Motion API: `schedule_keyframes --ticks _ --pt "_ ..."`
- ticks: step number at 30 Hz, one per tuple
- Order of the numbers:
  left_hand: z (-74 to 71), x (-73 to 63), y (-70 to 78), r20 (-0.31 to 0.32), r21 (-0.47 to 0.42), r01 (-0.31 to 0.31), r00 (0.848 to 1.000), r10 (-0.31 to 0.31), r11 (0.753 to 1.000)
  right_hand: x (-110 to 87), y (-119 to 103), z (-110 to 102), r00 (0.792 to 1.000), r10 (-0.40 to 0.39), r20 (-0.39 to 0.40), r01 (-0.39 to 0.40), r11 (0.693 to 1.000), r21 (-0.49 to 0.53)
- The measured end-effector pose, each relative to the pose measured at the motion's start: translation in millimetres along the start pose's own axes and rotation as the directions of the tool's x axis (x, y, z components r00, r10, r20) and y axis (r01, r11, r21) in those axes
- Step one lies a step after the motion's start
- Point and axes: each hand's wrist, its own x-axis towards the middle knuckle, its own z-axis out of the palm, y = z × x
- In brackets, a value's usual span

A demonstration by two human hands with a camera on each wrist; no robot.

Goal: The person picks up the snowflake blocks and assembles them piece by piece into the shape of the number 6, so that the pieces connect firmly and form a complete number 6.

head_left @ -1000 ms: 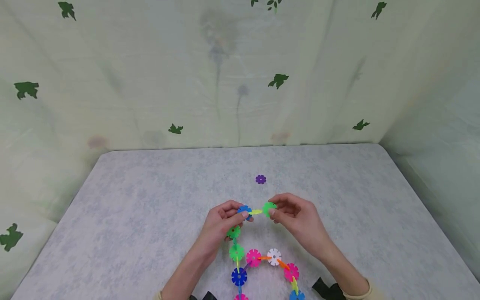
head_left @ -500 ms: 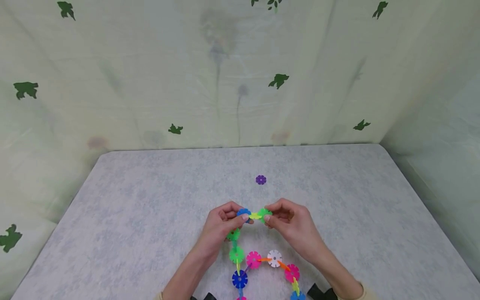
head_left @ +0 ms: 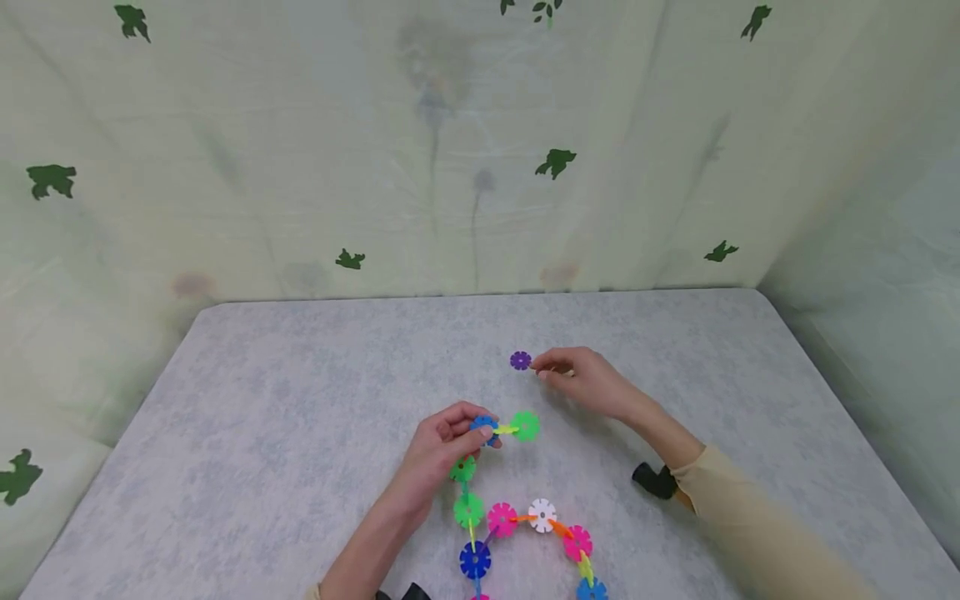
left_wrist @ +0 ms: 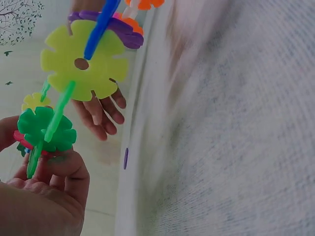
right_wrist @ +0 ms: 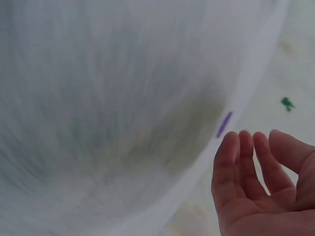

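Observation:
My left hand [head_left: 437,457] pinches a blue notched plastic disc [head_left: 482,425] between thumb and fingers. That disc belongs to a chain of interlocking snowflake discs. From it a yellow disc [head_left: 506,430], seen edge-on, leads right to a bright green disc [head_left: 527,426] at the chain's free end. In the left wrist view a yellow-green disc [left_wrist: 101,69] hangs in front of the fingers. My right hand [head_left: 588,383] holds nothing, its fingers loosely bent. Its fingertips are right beside a loose purple disc [head_left: 521,360] lying flat on the table, which shows edge-on in the right wrist view.
The chain runs toward me past a dark blue disc [head_left: 475,559] and arches through a pink disc [head_left: 502,519] and a white disc [head_left: 542,515] on the grey table [head_left: 300,417]. Pale curtains [head_left: 300,167] with green leaf shapes stand behind the table.
My right hand has let go of the bright green disc and moved away from me to the purple disc. My left hand keeps its pinch on the blue disc, nearly still.

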Motion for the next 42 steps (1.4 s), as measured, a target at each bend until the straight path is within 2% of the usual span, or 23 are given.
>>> schedule_keyframes --ticks 5,9,12,17,23,27,31,37,39,42 --pt "-0.8 0.6 -1.5 0.017 -0.011 0.000 1.000 0.000 1.000 33.7 10 -5 0.998 0.033 0.059 -0.025 0.992 -0.125" --pt "-1.3 0.8 -1.8 0.034 0.002 -0.019 0.999 0.019 1.000 52.3 14 -3 0.993 0.029 0.117 -0.004 0.979 -0.203" --pt "-2.0 1.3 -2.4 0.040 0.051 -0.059 0.998 0.057 0.997 58.9 14 -1 0.990 0.015 0.137 0.015 0.975 -0.220" --pt "-0.4 1.2 -3.6 0.029 0.114 -0.135 0.991 0.132 0.984 54.9 12 -3 0.994 0.033 0.100 -0.015 0.984 -0.177" --pt "2.2 1.2 -2.7 -0.021 0.164 -0.140 0.989 0.146 0.976 29.0 8 -3 0.998 0.053 0.035 -0.049 0.992 -0.119" --pt "3.3 0.0 -1.6 -0.047 0.177 -0.132 0.989 0.142 0.975 -1.5 -5 0 1.000 0.019 -0.022 -0.019 1.000 0.000" --pt "5.2 -1.2 -1.0 -0.067 0.187 -0.122 0.988 0.137 0.975 -33.9 -19 7 0.995 0.000 -0.096 0.012 0.992 0.122" --pt "9.0 -3.1 -0.1 -0.079 0.229 -0.123 0.986 0.144 0.966 -67.9 -33 20 0.977 0.045 -0.208 0.015 0.960 0.279" --pt "9.9 -3.6 0.0 -0.074 0.243 -0.133 0.985 0.155 0.961 -74.8 -37 24 0.968 0.045 -0.248 0.031 0.955 0.294" --pt "10.7 -3.9 -0.7 -0.061 0.254 -0.152 0.983 0.173 0.955 -81.3 -41 29 0.951 0.006 -0.309 0.078 0.963 0.259"
